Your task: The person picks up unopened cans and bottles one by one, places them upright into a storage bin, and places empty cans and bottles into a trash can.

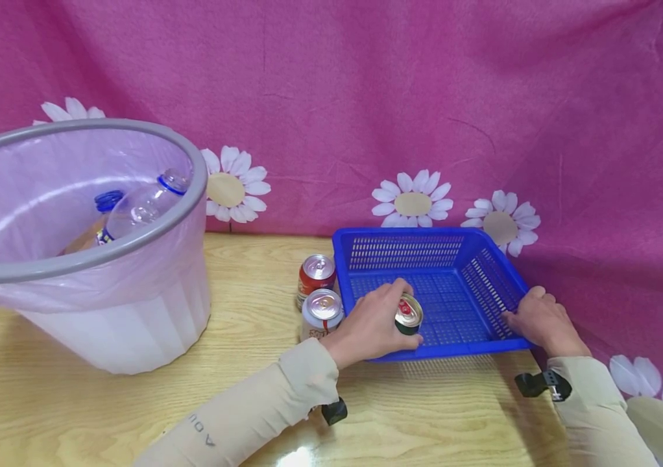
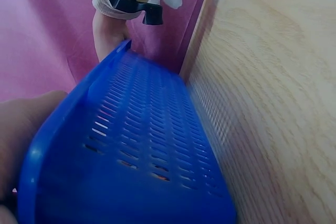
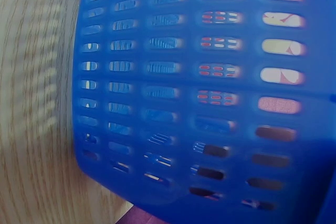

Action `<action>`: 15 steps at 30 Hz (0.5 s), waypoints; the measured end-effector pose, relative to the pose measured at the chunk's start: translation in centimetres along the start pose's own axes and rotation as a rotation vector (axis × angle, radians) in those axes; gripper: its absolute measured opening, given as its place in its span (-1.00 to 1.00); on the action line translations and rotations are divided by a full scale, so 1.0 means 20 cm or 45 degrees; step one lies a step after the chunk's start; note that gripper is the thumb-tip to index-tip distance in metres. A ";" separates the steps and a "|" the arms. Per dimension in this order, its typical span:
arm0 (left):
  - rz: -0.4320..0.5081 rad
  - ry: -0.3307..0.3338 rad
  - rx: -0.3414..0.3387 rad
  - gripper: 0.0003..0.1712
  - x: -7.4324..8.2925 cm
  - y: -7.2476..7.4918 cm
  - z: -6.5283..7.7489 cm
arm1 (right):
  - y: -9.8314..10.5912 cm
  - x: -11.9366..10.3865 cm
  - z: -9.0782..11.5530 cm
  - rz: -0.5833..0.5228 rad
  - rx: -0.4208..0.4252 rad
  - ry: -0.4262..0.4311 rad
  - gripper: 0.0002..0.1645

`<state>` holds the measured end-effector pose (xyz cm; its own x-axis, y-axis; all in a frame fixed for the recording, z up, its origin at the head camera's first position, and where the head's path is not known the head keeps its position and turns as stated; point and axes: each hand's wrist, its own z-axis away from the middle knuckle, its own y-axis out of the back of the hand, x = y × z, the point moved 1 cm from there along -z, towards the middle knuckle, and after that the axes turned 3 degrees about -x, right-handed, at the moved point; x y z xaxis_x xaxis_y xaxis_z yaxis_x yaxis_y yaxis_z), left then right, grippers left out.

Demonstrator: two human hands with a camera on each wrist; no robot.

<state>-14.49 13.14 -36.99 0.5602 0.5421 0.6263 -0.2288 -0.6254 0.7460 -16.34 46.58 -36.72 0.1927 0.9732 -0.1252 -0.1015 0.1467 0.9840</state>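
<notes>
My left hand (image 1: 375, 324) grips a dark green can (image 1: 408, 311) with a gold rim and red tab, at the near left inside the blue plastic basket (image 1: 431, 350). Fingers and thumb curl round the can's sides. At the basket's right front corner, my right hand (image 1: 544, 321) holds the rim with its thumb over the inner side. Just left of the basket stand a red can (image 1: 316, 275) and, nearer me, a white can (image 1: 321, 308). The left wrist view shows the slotted basket wall (image 2: 142, 124) from outside; slots fill the right wrist view.
A white bin (image 1: 133, 337) with a grey rim and a clear liner stands on the left of the wooden table (image 1: 255, 402). Plastic bottles (image 1: 141, 207) lie inside it. Behind hangs a magenta cloth (image 1: 308, 130) with white daisies.
</notes>
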 end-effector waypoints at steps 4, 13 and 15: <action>-0.025 0.024 -0.008 -0.24 0.01 0.00 -0.01 | 0.00 0.00 0.00 -0.005 -0.004 -0.006 -0.23; -0.058 0.066 -0.041 -0.25 0.01 0.00 -0.02 | 0.00 0.00 0.00 0.001 -0.014 -0.006 -0.19; -0.055 0.074 -0.049 -0.25 0.01 0.00 -0.02 | 0.01 0.00 0.00 -0.004 -0.020 -0.014 -0.19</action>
<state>-14.68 13.54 -36.85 0.5232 0.6004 0.6048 -0.2369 -0.5792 0.7800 -16.37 46.58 -36.60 0.2037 0.9708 -0.1270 -0.1158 0.1527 0.9815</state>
